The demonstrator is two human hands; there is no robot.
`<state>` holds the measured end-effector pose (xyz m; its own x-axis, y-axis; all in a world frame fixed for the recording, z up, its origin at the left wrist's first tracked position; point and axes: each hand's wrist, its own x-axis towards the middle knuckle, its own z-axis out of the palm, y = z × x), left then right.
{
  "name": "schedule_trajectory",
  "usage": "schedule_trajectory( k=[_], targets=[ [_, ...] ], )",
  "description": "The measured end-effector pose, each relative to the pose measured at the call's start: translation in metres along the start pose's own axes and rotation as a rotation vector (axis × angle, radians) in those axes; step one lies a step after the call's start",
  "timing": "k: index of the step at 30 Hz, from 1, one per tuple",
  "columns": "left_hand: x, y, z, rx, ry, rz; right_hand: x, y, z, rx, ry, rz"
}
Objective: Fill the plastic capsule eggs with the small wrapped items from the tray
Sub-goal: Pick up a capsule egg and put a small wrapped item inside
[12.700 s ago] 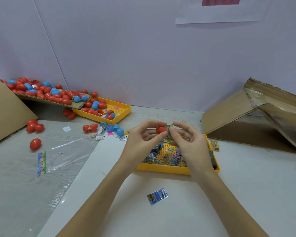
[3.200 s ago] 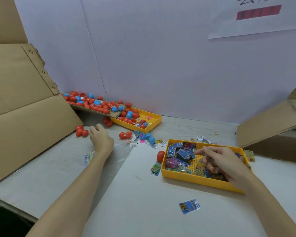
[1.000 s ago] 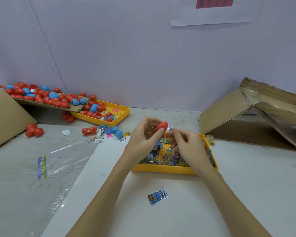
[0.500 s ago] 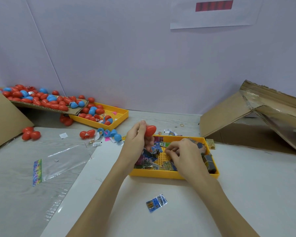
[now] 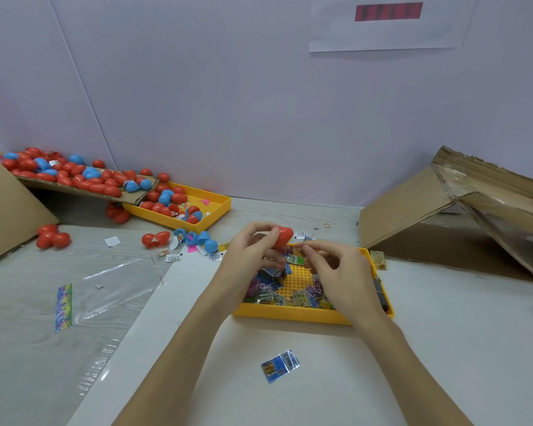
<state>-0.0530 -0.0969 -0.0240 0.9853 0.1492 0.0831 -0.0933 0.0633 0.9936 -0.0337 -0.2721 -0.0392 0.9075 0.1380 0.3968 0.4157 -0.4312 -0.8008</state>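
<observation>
Holding: the left hand (image 5: 250, 256) grips a red egg (image 5: 282, 236) between curled fingers and thumb, raised just above the far left corner of the near tray (image 5: 293, 313).
Red egg: smooth, glossy plastic, rounded and tapering; whether it is a whole capsule or one half cannot be told.
Right hand (image 5: 340, 269): fingers bent, thumb and forefinger pinching a small wrapped item (image 5: 296, 257) just beside the egg, below and right of it.
Wrapped item: shiny crinkled foil with green and yellow print; its shape is mostly hidden by the fingers.
Near tray: bright yellow rigid plastic, rectangular with a low rim and a studded grid floor, resting on a white sheet (image 5: 290, 388).
Tray contents: a loose heap of small flat foil packets (image 5: 277, 295), multicoloured and barcoded, lying under both hands.
Stray packet (image 5: 280, 365): blue foil, flat and crumpled, on the white sheet well in front of the tray.
Far tray (image 5: 216, 210): same yellow plastic, at the back left, holding red and blue eggs.
Cardboard ramp (image 5: 83, 189): brown corrugated board, tilted, covered with red and blue eggs and overlapping the far tray's edge.
Loose eggs (image 5: 51, 236): glossy red, on the grey tabletop at left.
Clear bag (image 5: 111, 287): thin transparent film with a rainbow header strip, lying flat.
Cardboard box (image 5: 462, 216): brown, taped, collapsed at the right.
</observation>
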Motion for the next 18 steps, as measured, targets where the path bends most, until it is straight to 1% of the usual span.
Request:
schedule_trajectory(
  k=[5, 8, 13, 18],
  targets=[
    [-0.0042, 0.0014, 0.0015, 0.093, -0.027, 0.006, -0.0006, -0.0009, 0.0010, 0.060, 0.066, -0.038],
    [-0.0046, 0.0021, 0.0008, 0.147, -0.001, -0.007, -0.0001, -0.0001, 0.0004, 0.112, 0.051, -0.020],
    [-0.0056, 0.0021, 0.0001, 0.115, 0.019, -0.011, 0.0024, 0.0044, -0.0013, 0.156, 0.036, 0.050],
    [-0.0066, 0.0015, 0.0000, 0.125, -0.001, -0.023, 0.0050, 0.0072, -0.0013, 0.312, 0.036, 0.142]
  ],
)
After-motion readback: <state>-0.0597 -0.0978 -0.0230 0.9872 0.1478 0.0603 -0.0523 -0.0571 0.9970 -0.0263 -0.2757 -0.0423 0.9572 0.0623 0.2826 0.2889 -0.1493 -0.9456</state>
